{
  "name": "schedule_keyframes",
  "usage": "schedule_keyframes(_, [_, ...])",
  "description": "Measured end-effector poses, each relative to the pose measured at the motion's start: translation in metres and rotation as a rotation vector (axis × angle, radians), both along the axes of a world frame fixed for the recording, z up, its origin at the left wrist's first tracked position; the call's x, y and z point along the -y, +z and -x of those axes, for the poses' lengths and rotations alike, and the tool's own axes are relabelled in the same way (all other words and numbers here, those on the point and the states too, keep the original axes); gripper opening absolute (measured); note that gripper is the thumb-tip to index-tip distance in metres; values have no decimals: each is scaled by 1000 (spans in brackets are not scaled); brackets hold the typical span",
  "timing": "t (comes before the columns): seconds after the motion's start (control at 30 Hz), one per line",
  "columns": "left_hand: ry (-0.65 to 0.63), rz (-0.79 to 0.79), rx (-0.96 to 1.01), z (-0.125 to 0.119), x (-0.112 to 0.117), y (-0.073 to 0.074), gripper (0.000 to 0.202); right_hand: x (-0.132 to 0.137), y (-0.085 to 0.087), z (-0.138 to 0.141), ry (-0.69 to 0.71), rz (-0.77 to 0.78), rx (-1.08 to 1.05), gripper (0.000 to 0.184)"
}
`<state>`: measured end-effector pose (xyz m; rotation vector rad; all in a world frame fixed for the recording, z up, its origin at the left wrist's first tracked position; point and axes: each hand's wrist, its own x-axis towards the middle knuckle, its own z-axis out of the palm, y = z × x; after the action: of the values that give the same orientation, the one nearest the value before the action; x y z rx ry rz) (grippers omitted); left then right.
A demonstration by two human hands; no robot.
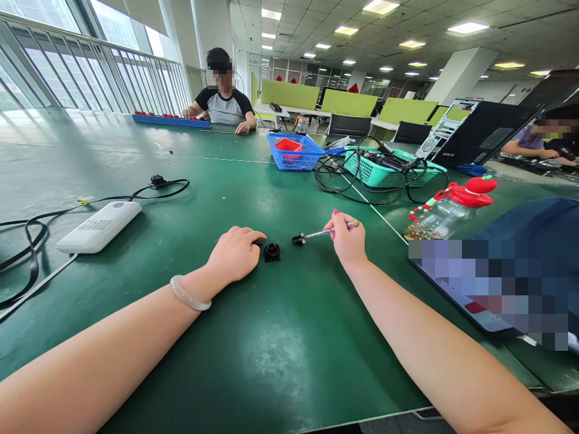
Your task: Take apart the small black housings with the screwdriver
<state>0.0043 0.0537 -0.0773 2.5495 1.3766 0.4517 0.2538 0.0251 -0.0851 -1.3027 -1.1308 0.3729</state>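
Observation:
My right hand (348, 238) is closed around a slim screwdriver (320, 233), held like a pen and slanting down to the left. At its tip, a small black part (298, 239) sits on the green tabletop (271, 337). My left hand (237, 253), wearing a pale bangle (190, 293) at the wrist, rests low on the table with its fingers curled. A dark piece (257, 243) shows between its index finger and thumb, mostly hidden. Just right of those fingertips stands a square black plastic housing (272, 252) with an opening in it.
A white power adapter (100, 226) and black cables lie left. Farther off are a blue basket (296, 158), a teal basket (384, 175) with cables, and a computer case (479, 132). A red-lidded bottle (446, 214) and a tablet (452, 295) are right. Another person (224, 102) sits opposite.

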Motion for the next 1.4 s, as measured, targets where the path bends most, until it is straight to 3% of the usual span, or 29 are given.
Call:
schedule_keyframes(0.1, [-40, -2, 47, -2, 1, 0, 42, 0, 2, 1, 74, -27, -134, 48])
schedule_keyframes(0.2, [-201, 22, 89, -3, 4, -3, 48, -2, 1, 1, 82, -47, -200, 46])
schedule_keyframes(0.3, [-320, 47, 55, -4, 6, -6, 51, -4, -2, 3, 184, 8, -210, 46])
schedule_keyframes(0.43, [-324, 50, 8, -3, 6, -8, 49, -4, -6, 6, 282, 28, -231, 49])
schedule_keyframes(0.7, [-284, -2, 3, -19, 13, -5, 50, -19, -17, -2, 207, -18, -482, 49])
schedule_keyframes(0.9, [-336, 39, 55, -27, 32, -2, 28, -28, -21, -6, 156, -37, -538, 46])
schedule_keyframes(1.07, [-394, 168, 110, -24, 58, 5, 25, -28, -19, -11, 133, -27, -541, 43])
schedule_keyframes(1.23, [-333, 180, 91, 14, 77, 7, 25, -28, -18, -13, 137, -28, -567, 40])
schedule_keyframes(1.4, [-95, 95, 9, 104, 69, 9, 30, -26, -15, -10, 154, -16, -536, 42])
